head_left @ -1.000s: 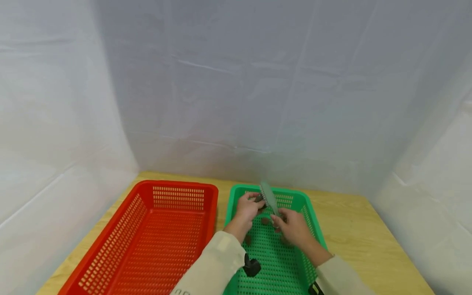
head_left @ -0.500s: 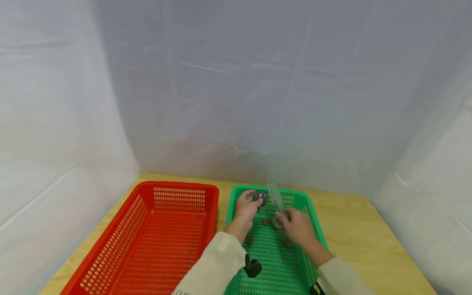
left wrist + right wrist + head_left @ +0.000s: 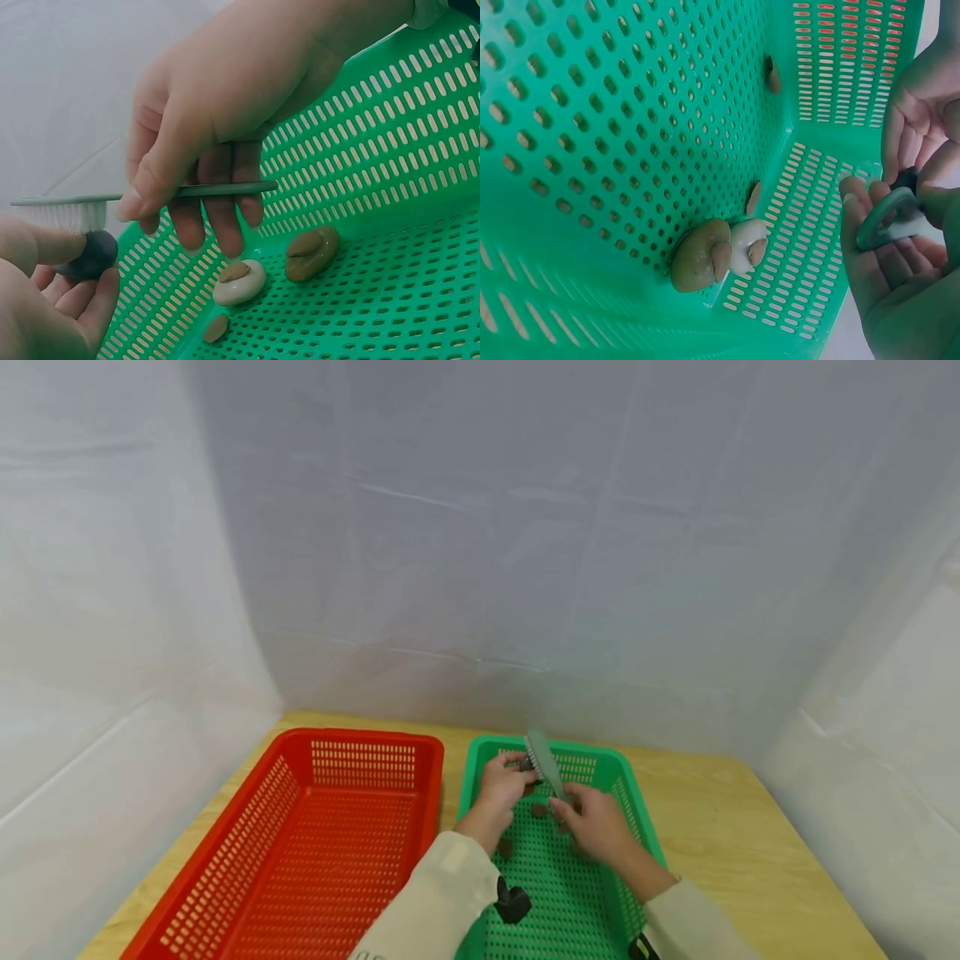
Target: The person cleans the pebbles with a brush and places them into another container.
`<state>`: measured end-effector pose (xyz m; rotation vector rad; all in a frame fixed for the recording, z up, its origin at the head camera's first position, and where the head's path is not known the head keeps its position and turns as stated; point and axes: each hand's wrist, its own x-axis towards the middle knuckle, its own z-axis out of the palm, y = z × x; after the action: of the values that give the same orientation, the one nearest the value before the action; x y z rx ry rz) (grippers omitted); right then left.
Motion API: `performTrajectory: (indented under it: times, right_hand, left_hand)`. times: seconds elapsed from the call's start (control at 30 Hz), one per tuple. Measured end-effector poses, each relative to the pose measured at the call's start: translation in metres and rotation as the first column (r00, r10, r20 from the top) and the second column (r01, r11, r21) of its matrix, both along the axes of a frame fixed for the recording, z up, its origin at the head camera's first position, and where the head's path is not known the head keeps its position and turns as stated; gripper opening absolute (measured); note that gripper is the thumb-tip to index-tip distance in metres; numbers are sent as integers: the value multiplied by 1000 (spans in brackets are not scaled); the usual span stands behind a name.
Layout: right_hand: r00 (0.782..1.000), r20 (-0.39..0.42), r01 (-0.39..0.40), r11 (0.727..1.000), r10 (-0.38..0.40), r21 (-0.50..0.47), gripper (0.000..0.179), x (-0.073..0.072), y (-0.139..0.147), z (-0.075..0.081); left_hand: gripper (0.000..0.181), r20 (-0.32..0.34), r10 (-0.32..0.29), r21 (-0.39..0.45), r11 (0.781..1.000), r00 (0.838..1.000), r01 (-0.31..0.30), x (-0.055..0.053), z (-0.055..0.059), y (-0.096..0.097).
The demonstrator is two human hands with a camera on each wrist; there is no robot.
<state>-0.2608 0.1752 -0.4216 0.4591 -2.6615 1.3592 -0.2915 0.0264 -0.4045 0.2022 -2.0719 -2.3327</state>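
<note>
My left hand [image 3: 501,783] holds a dark, smooth stone [image 3: 91,256] above the far part of the green basket [image 3: 551,893]. The right hand [image 3: 596,820] pinches the handle of a grey-green brush [image 3: 544,760]. In the left wrist view, its white bristles [image 3: 75,216] meet the top of the dark stone. The handle's looped end [image 3: 891,217] shows in the right wrist view. A white stone [image 3: 247,283] and a brown stone [image 3: 319,251] lie below in the basket, each bearing a flat brown piece. Another brown piece [image 3: 217,328] lies beside them.
To the left stands a red basket [image 3: 345,843] with perforated walls. Both baskets rest on a wooden table [image 3: 738,827]. White sheeting [image 3: 480,568] encloses the back and both sides. One brown piece [image 3: 772,75] lies apart from the stones in the green basket.
Half a second ago the brush was raised off the stone, toward the right, with the stone's round face showing. Now the bristles are back against it, much as one second ago.
</note>
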Motion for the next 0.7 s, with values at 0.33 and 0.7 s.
performTrajectory:
  times: [0.33, 0.7]
  right_hand:
    - [994, 28, 106, 989, -110, 100, 17, -2, 3, -3]
    - [994, 6, 108, 990, -109, 96, 22, -2, 1, 1]
  left_hand:
    - [36, 27, 28, 111, 993, 999, -31, -1, 0, -1]
    - [38, 45, 16, 138, 990, 999, -22, -3, 1, -3]
